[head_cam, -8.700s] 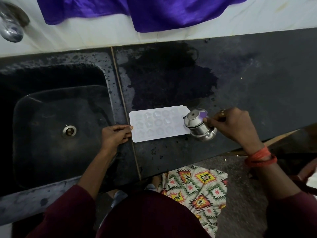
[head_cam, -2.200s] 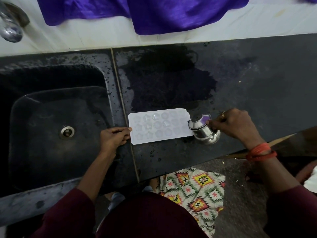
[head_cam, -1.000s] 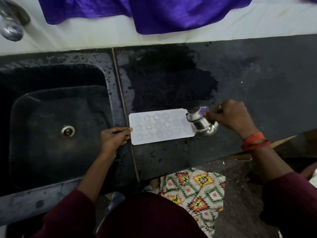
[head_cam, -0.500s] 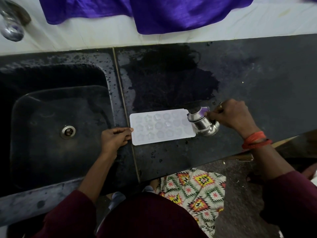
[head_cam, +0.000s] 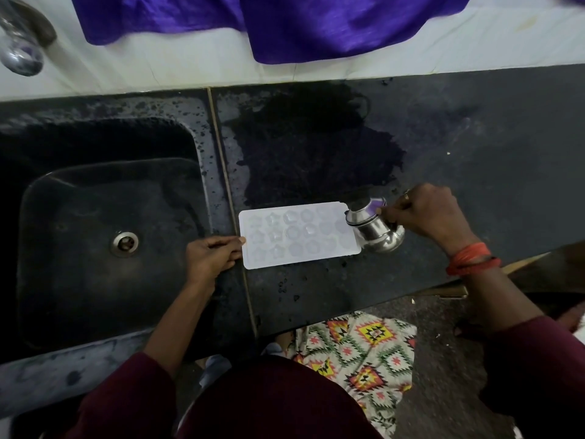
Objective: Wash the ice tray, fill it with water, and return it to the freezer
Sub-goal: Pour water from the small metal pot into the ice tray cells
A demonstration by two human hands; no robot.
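A white ice tray (head_cam: 297, 234) with several shaped cells lies flat on the black counter (head_cam: 474, 160), just right of the sink. My left hand (head_cam: 210, 256) rests at the tray's left edge, its fingertips touching the rim. My right hand (head_cam: 427, 213) grips a small steel pot (head_cam: 373, 226), tilted with its mouth over the tray's right end. Whether water is flowing from it cannot be seen.
A black sink (head_cam: 104, 229) with a round drain (head_cam: 124, 243) is at the left. A steel tap (head_cam: 19, 42) sticks out at the top left. Purple cloth (head_cam: 300, 23) hangs over the white wall. A wet patch (head_cam: 316, 147) darkens the counter behind the tray.
The steel pot in my right hand has shifted slightly up along the tray's right end and stays tilted. My left hand and the tray have kept their place.
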